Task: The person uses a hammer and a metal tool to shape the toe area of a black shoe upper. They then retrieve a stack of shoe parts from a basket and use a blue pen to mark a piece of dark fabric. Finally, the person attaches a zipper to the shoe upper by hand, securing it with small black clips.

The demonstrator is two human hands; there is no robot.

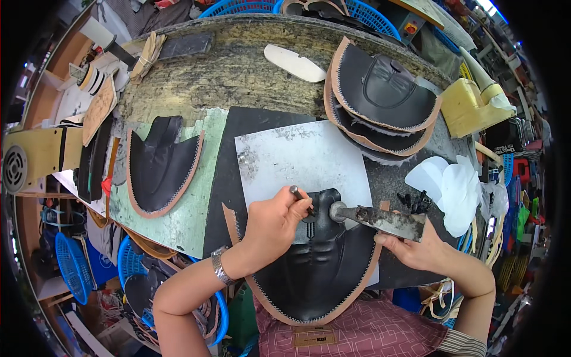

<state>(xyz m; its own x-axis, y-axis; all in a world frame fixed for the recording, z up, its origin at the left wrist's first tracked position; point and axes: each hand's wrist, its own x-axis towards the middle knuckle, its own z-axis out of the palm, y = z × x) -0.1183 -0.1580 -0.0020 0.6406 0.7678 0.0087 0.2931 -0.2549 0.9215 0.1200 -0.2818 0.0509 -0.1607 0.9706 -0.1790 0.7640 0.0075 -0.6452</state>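
Note:
A black moulded leather piece [309, 279] with a zigzag-stitched tan edge lies in front of me, its near edge reaching over my lap. My left hand [270, 223], a metal watch on its wrist, is closed around a short dark metal punch [295, 193]. The punch stands near upright over the leather's narrow upper part, its lower end close to a dark slot-like mark. In my right hand [413, 250] is a hammer [380, 218], its round face beside the punch, close above the leather. Most of the hammer's handle is hidden. A white sheet [285, 157] lies under the leather's upper part.
A similar leather piece [163, 169] lies on the green board at left. Several more are stacked [380, 98] at back right. A cream insole-shaped piece [294, 63] lies at the back. White plastic shapes [449, 190] and small black scraps [414, 202] sit right of the hammer.

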